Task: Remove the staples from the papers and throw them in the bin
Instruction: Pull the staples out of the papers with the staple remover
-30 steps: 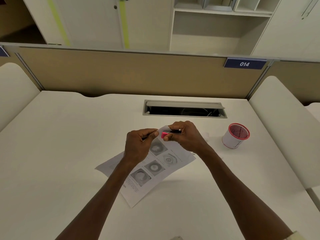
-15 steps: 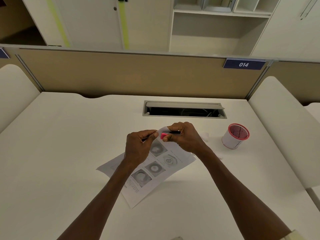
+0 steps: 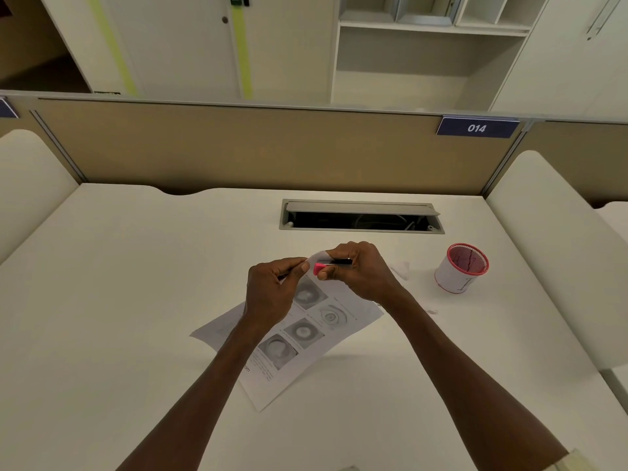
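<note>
Printed papers (image 3: 306,338) with grey round pictures lie on the white desk, their far corner lifted. My left hand (image 3: 272,294) pinches that lifted corner between thumb and fingers. My right hand (image 3: 360,273) grips a pink and black staple remover (image 3: 323,266), its pink tip set against the same corner. The staple itself is too small to make out. A small white bin (image 3: 455,277) with a red rim stands on the desk to the right of my hands.
An open cable hatch (image 3: 362,217) is sunk into the white desk (image 3: 136,300) behind my hands. Small white scraps (image 3: 401,268) lie between my right hand and the bin. A beige partition (image 3: 258,147) closes the desk's far edge.
Hardly anything differs: both hands stay at the raised paper corner with the remover, shifting only very slightly.
</note>
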`<state>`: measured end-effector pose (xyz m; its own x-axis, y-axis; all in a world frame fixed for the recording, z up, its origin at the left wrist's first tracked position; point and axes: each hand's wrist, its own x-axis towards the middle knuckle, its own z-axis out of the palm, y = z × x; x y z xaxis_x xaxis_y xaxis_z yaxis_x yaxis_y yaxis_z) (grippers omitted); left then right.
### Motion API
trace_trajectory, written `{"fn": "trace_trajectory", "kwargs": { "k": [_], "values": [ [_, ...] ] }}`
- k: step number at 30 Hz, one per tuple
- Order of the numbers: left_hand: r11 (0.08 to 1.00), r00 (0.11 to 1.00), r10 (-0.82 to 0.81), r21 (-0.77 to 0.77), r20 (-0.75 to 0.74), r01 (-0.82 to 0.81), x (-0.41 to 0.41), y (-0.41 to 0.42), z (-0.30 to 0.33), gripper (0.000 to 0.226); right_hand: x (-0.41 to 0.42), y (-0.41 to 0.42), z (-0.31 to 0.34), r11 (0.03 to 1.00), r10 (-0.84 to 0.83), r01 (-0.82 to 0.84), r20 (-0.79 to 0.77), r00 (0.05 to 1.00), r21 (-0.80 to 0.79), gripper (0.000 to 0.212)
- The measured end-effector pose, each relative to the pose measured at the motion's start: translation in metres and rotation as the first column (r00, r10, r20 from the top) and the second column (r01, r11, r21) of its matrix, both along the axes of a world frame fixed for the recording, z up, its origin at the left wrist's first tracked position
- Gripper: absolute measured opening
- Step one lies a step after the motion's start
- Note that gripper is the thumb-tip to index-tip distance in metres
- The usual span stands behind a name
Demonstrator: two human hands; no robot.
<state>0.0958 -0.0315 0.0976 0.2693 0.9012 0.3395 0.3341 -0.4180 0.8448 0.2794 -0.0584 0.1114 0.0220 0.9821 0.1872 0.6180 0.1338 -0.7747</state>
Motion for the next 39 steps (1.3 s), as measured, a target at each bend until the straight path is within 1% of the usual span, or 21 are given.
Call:
{"fn": "trace_trajectory", "kwargs": {
  "k": [6,10,14,19,25,32,36,39],
  "values": [
    [1.0,1.0,0.005,-0.014,-0.006,-0.005,0.0,-0.001,-0.001,0.023,-0.002,0.0,0.0,1.0,-0.004,0.004,-0.005,1.0,-0.012,0.02],
    [0.999,1.0,0.014,-0.029,-0.001,-0.014,0.0,-0.002,-0.002,0.024,-0.003,0.0,-0.001,0.999,-0.006,0.004,-0.05,0.999,-0.035,0.022],
    [0.999,1.0,0.013,-0.031,0.0,-0.013,-0.001,-0.001,-0.003,0.024,-0.001,0.0,0.002,0.996,0.021,-0.031,-0.108,0.994,-0.088,0.021],
    [0.999,0.999,0.031,-0.024,-0.013,-0.031,-0.001,0.001,-0.001,0.022,-0.002,0.001,0.002,0.993,0.033,-0.044,-0.097,0.995,-0.113,0.025],
    [0.993,0.998,0.025,-0.116,-0.051,-0.03,-0.005,0.008,-0.005,0.023,-0.004,-0.002,-0.001,0.994,-0.007,-0.001,-0.075,0.997,-0.107,0.031],
    [0.972,0.999,0.03,-0.233,-0.016,-0.033,-0.017,0.017,-0.007,0.022,0.001,-0.003,-0.004,0.978,-0.008,-0.004,-0.056,0.998,-0.207,0.043],
    [0.949,1.0,0.026,-0.314,0.015,-0.02,-0.024,0.02,-0.007,0.019,0.002,-0.003,-0.008,0.967,0.002,0.0,0.007,1.0,-0.255,0.032],
    [0.914,0.998,-0.028,-0.403,0.047,0.045,-0.028,0.021,-0.006,0.016,0.001,-0.001,-0.012,0.964,-0.002,0.015,0.048,0.999,-0.264,0.031]
  ]
}}
